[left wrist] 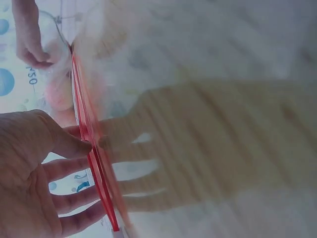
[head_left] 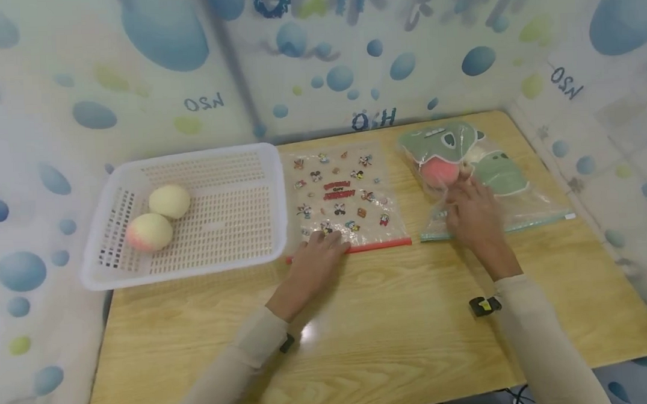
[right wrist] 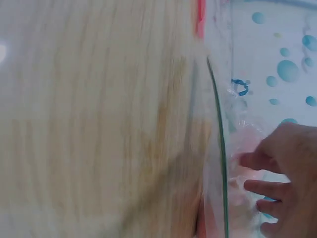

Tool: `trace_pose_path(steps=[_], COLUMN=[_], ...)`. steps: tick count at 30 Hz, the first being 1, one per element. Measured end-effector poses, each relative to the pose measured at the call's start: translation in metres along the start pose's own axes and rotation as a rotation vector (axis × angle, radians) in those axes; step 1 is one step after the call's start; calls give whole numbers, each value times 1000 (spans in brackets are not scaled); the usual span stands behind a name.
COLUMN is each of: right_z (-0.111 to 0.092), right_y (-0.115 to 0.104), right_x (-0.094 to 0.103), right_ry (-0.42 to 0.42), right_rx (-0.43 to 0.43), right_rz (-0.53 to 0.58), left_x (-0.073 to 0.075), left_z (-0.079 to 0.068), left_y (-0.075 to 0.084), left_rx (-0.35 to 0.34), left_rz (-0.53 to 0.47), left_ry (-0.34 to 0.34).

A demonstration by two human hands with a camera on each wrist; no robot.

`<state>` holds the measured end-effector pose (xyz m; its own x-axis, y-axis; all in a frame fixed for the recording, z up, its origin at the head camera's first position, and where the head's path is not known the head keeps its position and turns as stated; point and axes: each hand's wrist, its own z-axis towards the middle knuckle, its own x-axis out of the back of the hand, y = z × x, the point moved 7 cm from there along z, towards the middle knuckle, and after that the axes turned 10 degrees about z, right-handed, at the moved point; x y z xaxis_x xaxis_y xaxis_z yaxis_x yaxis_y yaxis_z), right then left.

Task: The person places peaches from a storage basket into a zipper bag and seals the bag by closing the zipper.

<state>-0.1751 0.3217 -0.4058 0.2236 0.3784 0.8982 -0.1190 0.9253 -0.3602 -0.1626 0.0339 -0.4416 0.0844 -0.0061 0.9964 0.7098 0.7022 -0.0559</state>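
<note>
My left hand lies at the red zip edge of a clear zip bag printed with small cartoon figures. Its fingers are spread and straight, with the thumb against the red strip in the left wrist view. Over a second clear zip bag, with a green dinosaur print and a green zip edge, is my right hand. Its loosely bent fingers touch the plastic beside a pink, peach-like round thing inside. The right wrist view shows thumb and fingers apart.
A white perforated basket stands at the left of the wooden table, holding two pale peach-like balls, one with a pink side. Bubble-patterned walls border the table at the back and sides.
</note>
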Motion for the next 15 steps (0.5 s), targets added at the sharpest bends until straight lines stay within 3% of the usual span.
trace_pose_path(steps=[5,10,13,15], right_z=[-7,-17,-18,-19], right_y=[-24,-56,-70,-79], right_x=[9,15,15,8], right_ry=[140,219,190,102], right_rx=[86,251,312,330], right_rz=[70,86,124,160], left_x=[-1,0,0,0], left_z=[-3,-2,-1,0], left_y=[-1,-2,-3,-4], left_rx=[7,19,35,38], left_rz=[3,45,78,100], left_ry=[11,-20,-52,-69])
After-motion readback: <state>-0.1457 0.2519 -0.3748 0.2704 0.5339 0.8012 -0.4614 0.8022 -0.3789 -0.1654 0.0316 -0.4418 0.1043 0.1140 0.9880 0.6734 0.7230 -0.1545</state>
